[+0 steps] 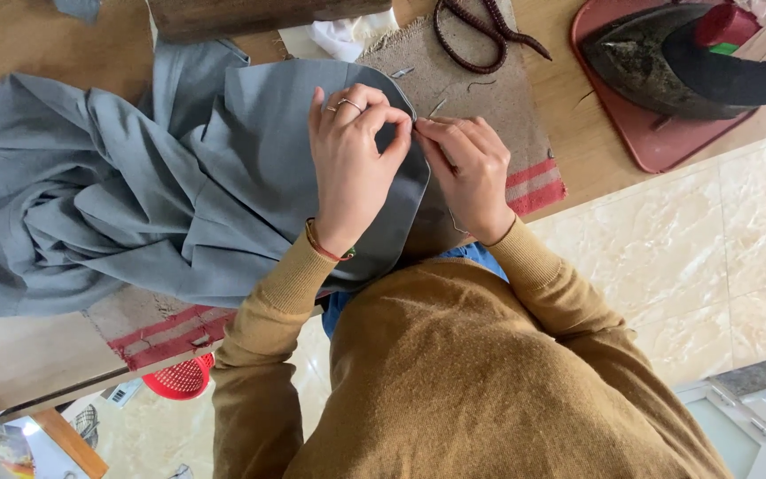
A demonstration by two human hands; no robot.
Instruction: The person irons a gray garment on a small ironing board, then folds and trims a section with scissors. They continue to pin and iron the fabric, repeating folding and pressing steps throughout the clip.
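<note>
Left hand: (352, 168) fingers pinched shut on the curved edge of the grey fabric (250, 168), at 12 o'clock of the folded piece.
Right hand: (472, 173) fingertips closed on the same edge, touching the left hand; whether it holds a needle or pin, cannot tell.
Fabric: lies bunched on the worktop (578, 151), over a burlap mat (480, 98).
Iron: (693, 66) at 2 o'clock, on a red tray, well apart.
Technique, my judgement: keep the fold flat, pinch close together, work in small advances along the curve.

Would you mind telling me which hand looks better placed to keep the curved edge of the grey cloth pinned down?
Probably the left hand: its palm lies on the grey cloth, fingers pinching the curved edge. The right hand lies off the cloth on the tan mat, only its fingertips meeting that edge.
</note>
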